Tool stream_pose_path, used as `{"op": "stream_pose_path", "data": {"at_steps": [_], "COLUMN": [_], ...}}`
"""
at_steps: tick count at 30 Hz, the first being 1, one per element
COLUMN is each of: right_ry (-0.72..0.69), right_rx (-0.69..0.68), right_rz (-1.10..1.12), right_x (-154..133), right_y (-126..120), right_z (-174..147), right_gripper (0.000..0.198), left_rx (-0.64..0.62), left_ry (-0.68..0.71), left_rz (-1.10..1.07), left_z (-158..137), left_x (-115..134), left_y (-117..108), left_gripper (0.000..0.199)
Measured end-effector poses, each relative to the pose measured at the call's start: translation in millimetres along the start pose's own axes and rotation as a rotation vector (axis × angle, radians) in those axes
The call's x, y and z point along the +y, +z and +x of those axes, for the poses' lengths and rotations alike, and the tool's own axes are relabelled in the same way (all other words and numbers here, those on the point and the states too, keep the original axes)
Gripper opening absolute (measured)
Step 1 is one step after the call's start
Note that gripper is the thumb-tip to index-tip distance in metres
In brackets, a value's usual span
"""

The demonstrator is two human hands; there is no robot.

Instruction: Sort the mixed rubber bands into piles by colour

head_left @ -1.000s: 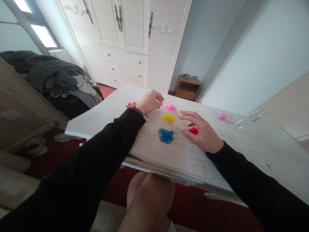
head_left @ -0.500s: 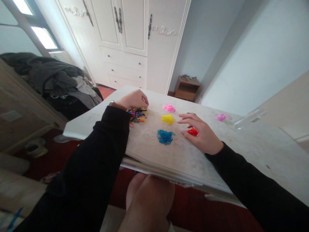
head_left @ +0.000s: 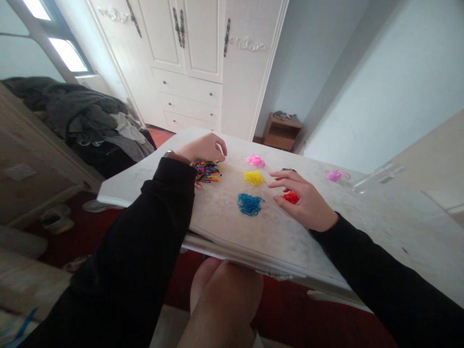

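Left hand has moved over mixed bands, grip unclear; spread right hand part-hides red bands.

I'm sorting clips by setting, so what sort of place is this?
Probably a bedroom in a home: a tall white wardrobe stands beyond the table, a heap of what looks like clothes lies at the left of the view, and a small wooden cabinet sits by the wall.

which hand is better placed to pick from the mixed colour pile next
Probably the left hand: it is right beside the mixed pile. The right hand is over by the red pile, with the yellow pile in between.
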State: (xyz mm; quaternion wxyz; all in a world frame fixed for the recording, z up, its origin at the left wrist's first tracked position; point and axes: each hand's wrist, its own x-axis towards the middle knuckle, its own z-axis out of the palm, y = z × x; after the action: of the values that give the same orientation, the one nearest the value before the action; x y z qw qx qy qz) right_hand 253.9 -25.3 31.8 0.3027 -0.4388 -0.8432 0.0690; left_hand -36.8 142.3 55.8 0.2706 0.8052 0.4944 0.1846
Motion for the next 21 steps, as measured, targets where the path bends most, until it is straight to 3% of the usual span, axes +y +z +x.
{"op": "stream_pose_path", "data": {"at_steps": [6, 14, 21], "right_ry": [-0.006, 0.011, 0.018], "right_rx": [0.002, -0.008, -0.022], "right_rz": [0.010, 0.021, 0.021], "right_x": [1, 0, -2], "right_y": [0, 0, 0], "right_z": [-1, -1, 0], "right_gripper": [0.020, 0.018, 0.016], "left_rx": [0.082, 0.277, 0.272], "left_ry": [-0.014, -0.064, -0.120], "left_rz": [-0.097, -0.012, 0.099], "left_z": [0, 9, 2], "left_x": [2, -17, -13], "left_y": [-1, -2, 0], "left_gripper": [0.031, 0.031, 0.026]}}
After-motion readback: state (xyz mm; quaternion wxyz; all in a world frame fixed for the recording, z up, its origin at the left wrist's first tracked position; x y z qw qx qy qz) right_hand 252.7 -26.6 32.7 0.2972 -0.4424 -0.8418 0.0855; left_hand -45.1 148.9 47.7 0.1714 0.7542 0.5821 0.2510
